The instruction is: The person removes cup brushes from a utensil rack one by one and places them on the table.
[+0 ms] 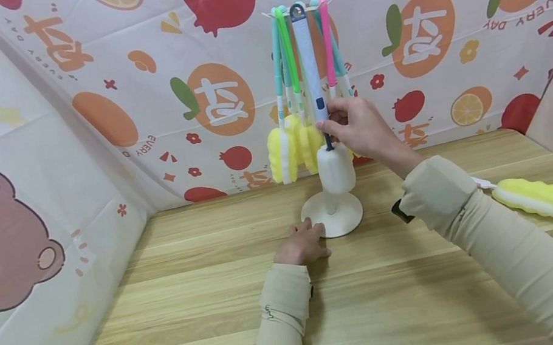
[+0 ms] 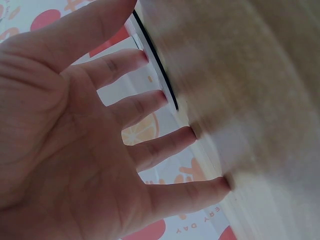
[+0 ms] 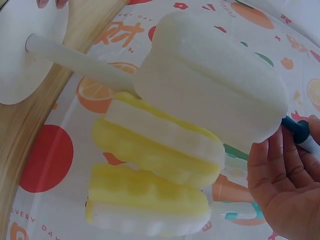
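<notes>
A white stand (image 1: pixel 329 207) with a round base holds several long-handled sponge brushes on its top hooks. At the front hangs a bottle brush with a white sponge head (image 1: pixel 337 171), a pale blue handle (image 1: pixel 309 62) and a dark ring at the top hook. My right hand (image 1: pixel 360 130) pinches this handle low down, just above the sponge head; in the right wrist view its fingers (image 3: pixel 281 162) curl close by the dark neck. My left hand (image 1: pixel 302 246) is spread, its fingertips at the left front rim of the base. The left wrist view shows its bare palm (image 2: pixel 75 145).
Yellow-and-white sponge brushes (image 1: pixel 281 156) hang behind and left of the white one, with teal, green and pink handles (image 1: pixel 328 43). Another yellow-and-white brush (image 1: pixel 533 197) lies on the wooden table (image 1: pixel 195 310) at the right. A fruit-print cloth (image 1: pixel 155 113) stands behind.
</notes>
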Demonstrator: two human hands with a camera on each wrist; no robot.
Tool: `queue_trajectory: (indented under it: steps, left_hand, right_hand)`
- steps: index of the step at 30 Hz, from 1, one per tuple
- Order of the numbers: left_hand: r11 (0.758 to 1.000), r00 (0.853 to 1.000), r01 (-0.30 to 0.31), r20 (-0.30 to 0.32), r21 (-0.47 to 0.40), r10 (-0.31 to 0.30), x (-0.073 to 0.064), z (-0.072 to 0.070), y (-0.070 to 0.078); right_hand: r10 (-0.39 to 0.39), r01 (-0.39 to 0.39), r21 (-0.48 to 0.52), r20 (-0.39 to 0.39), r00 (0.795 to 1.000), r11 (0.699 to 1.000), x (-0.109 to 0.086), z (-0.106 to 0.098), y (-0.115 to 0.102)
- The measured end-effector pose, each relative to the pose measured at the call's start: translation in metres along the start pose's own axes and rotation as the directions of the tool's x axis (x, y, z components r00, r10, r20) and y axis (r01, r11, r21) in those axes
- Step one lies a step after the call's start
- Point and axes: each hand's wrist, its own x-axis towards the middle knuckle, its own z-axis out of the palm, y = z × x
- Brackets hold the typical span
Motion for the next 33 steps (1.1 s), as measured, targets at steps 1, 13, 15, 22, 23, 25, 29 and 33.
queue_trajectory:
  steps: [1,13,15,22,23,25,29,33]
  left_hand:
    - [1.0,1.0,0.002,0.001,-0.002,-0.002,0.0,0.0,0.0]
    - [1.0,1.0,0.003,0.004,-0.008,-0.003,0.001,0.0,-0.001]
    - [1.0,1.0,0.002,0.004,-0.008,-0.001,0.001,0.0,-0.001]
    - [1.0,1.0,-0.006,-0.001,-0.003,0.006,0.0,0.0,-0.001]
    - [1.0,1.0,-0.006,-0.001,-0.002,0.006,0.0,0.0,-0.001]
    - [1.0,1.0,-0.006,-0.001,-0.002,0.006,0.0,0.0,-0.001]
    - [1.0,1.0,-0.005,0.001,0.002,0.005,0.0,0.0,-0.001]
    - [1.0,1.0,-0.004,0.003,0.004,0.004,0.001,0.0,-0.001]
  right_hand:
    - [-0.003,0.003,-0.001,-0.001,1.0,1.0,0.0,0.0,0.0]
    - [-0.026,0.026,-0.013,0.003,1.0,1.0,-0.003,0.0,0.002]
    - [-0.021,0.021,-0.011,0.007,1.0,1.0,-0.003,0.0,0.003]
    - [-0.005,0.005,0.002,0.017,1.0,1.0,-0.004,-0.002,0.007]
    - [-0.004,0.004,0.0,0.02,1.0,1.0,-0.004,-0.002,0.007]
    - [0.0,0.0,-0.006,0.026,1.0,1.0,-0.005,-0.003,0.008]
    - [0.015,-0.014,-0.024,0.032,0.999,1.0,-0.007,-0.004,0.01]
    - [0.016,-0.015,-0.03,0.027,1.0,0.999,-0.008,-0.006,0.013]
